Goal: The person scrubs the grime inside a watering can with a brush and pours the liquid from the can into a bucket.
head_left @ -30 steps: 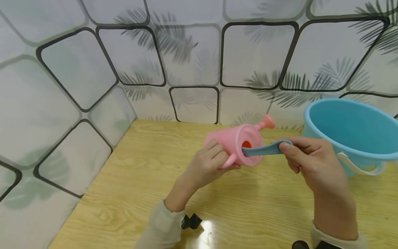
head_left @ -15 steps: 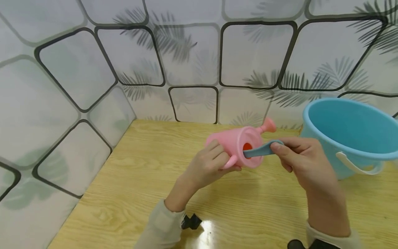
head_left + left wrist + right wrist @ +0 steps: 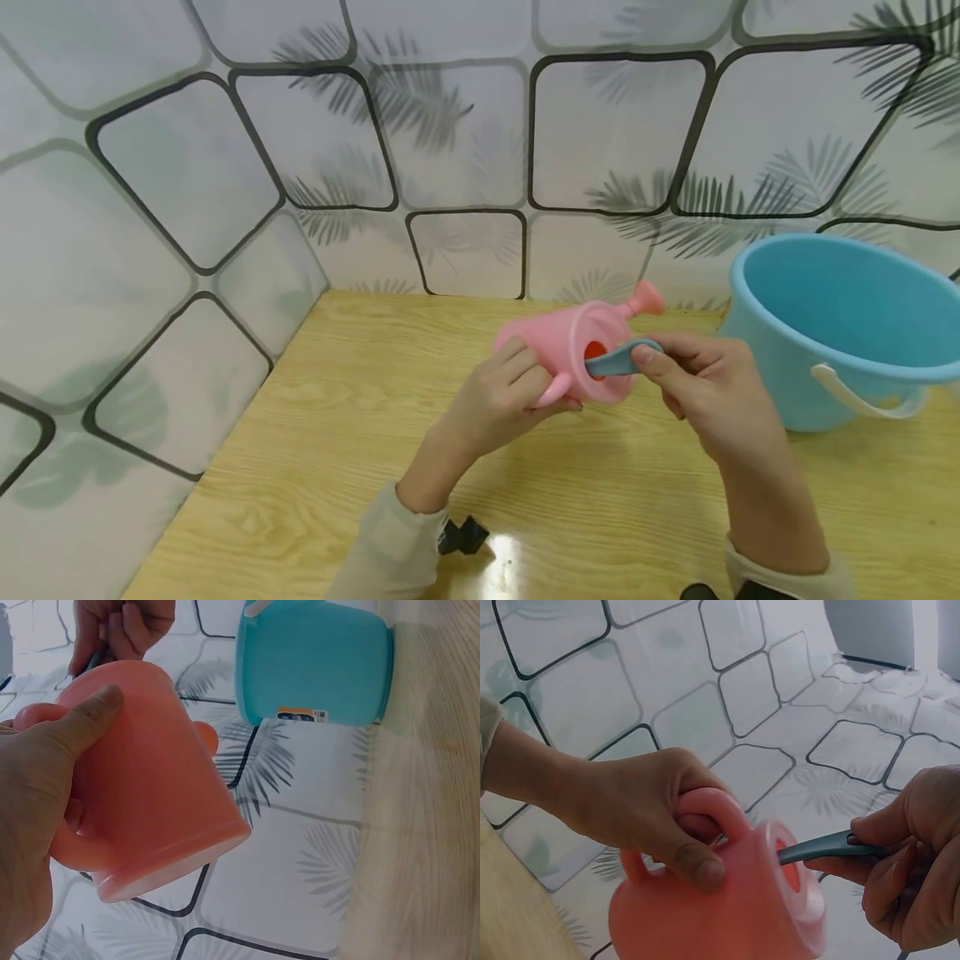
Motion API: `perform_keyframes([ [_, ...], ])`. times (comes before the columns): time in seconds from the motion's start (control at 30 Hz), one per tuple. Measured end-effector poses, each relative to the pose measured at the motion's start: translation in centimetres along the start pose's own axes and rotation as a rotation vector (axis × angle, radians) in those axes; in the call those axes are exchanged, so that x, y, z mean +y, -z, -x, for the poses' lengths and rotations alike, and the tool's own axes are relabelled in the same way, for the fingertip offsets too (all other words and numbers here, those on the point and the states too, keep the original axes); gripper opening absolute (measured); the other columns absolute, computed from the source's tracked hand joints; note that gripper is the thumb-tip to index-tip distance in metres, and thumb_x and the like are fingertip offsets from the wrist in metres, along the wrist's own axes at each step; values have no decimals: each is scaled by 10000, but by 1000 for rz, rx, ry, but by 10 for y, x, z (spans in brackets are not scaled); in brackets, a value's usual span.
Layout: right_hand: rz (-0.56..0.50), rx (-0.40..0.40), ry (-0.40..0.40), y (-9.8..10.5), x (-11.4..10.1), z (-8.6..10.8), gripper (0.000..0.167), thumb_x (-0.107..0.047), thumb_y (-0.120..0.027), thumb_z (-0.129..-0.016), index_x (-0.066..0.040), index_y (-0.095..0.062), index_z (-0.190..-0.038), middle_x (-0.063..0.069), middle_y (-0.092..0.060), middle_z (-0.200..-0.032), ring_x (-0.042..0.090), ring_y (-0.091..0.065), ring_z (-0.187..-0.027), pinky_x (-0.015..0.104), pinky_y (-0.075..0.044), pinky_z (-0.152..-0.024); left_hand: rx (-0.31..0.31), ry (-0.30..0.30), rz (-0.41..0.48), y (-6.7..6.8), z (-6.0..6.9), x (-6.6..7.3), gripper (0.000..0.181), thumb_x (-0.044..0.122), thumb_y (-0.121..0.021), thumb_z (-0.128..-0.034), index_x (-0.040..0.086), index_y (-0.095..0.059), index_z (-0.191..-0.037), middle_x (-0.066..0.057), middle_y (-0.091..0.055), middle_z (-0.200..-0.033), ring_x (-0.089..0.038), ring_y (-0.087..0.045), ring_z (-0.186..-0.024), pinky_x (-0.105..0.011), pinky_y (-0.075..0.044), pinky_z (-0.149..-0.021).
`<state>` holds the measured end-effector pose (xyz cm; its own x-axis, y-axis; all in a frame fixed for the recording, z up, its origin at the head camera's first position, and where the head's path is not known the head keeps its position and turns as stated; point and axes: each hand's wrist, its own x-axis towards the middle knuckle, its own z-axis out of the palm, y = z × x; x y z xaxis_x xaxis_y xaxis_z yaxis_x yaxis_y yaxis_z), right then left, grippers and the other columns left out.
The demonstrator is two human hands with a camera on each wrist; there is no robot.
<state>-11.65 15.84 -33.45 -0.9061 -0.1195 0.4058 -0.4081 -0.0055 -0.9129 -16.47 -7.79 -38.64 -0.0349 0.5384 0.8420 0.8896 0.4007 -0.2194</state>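
A pink watering can (image 3: 551, 333) is held tilted on its side above the table, its open top facing right. My left hand (image 3: 498, 392) grips its looped handle, the thumb lying along the body in the left wrist view. With thumb and fingers, my right hand (image 3: 708, 392) pinches the end of a slim blue-grey handle (image 3: 617, 360). The other end of that handle goes through the can's round opening and is hidden inside. In the right wrist view the blue-grey handle (image 3: 829, 846) enters the opening, whose inside looks orange-red.
A large light-blue bucket (image 3: 795, 350) with a white carrying handle (image 3: 862, 400) stands on the wooden table (image 3: 337, 400), right behind my right hand. A patterned wall covering (image 3: 472, 125) rises at the back and left.
My right hand has moved left toward the watering can, and the blue-grey handle has slid deeper into its opening. My left hand and the can have hardly moved.
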Motion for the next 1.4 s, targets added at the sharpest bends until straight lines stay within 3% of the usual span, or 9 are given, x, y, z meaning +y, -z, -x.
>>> perform_keyframes([
  [0.17, -77, 50, 25, 8, -1, 1, 175, 98, -580, -940, 37, -743, -919, 19, -375, -542, 180, -265, -442, 332, -139, -412, -4, 8, -9, 1, 0, -1, 409, 285, -890, -717, 92, -531, -759, -1, -529, -730, -135, -484, -704, -228, -432, -686],
  [0.37, 15, -41, -18, 0, 2, -4, 175, 30, -594, -960, -2, -766, -960, 19, -354, -498, 200, -217, -415, 344, -123, -374, -3, -2, -15, 0, 0, 0, 417, 300, -889, -711, 89, -534, -765, -3, -532, -732, -136, -486, -701, -224, -435, -683],
  [0.57, -72, 54, 13, 7, 0, -2, 180, 78, -572, -954, 35, -744, -921, 28, -350, -531, 184, -243, -435, 335, -114, -395, 2, 6, -23, 0, 1, -1, 405, 281, -882, -730, 89, -527, -763, -6, -537, -739, -140, -487, -712, -230, -432, -688],
  [0.77, 3, -28, -16, 0, 3, -6, 177, 32, -590, -962, 2, -763, -948, 22, -345, -506, 200, -218, -411, 345, -122, -372, 7, -3, -32, -2, 0, 1, 418, 297, -879, -730, 94, -515, -755, -3, -519, -721, -138, -475, -697, -221, -426, -678],
  [0.97, -128, 61, -5, 5, 2, -1, 212, 79, -544, -969, 26, -747, -939, 27, -314, -505, 197, -195, -416, 330, -97, -381, 24, 8, -57, -2, 1, 1, 424, 276, -887, -723, 91, -507, -748, -1, -525, -720, -131, -487, -692, -213, -436, -667],
  [1.17, -167, 71, -76, -4, 6, -2, 215, 45, -575, -966, -46, -768, -933, 21, -369, -520, 215, -209, -432, 346, -115, -395, 42, 8, -84, -5, 2, 3, 402, 270, -847, -788, 95, -491, -723, -2, -488, -681, -134, -467, -662, -219, -428, -651],
  [1.3, -264, 123, -54, -3, 4, -1, 228, 71, -542, -973, 3, -756, -933, 19, -387, -531, 200, -168, -454, 324, -86, -402, 55, 13, -102, -6, 2, 4, 402, 271, -823, -820, 105, -475, -705, 2, -464, -664, -131, -448, -649, -219, -408, -644],
  [1.4, -270, 101, -75, -7, 5, -2, 219, 62, -552, -971, -5, -758, -938, 7, -403, -533, 209, -168, -454, 332, -107, -407, 61, -3, -128, -8, 1, 4, 394, 270, -804, -844, 109, -471, -709, 5, -459, -662, -128, -445, -646, -219, -401, -647],
])
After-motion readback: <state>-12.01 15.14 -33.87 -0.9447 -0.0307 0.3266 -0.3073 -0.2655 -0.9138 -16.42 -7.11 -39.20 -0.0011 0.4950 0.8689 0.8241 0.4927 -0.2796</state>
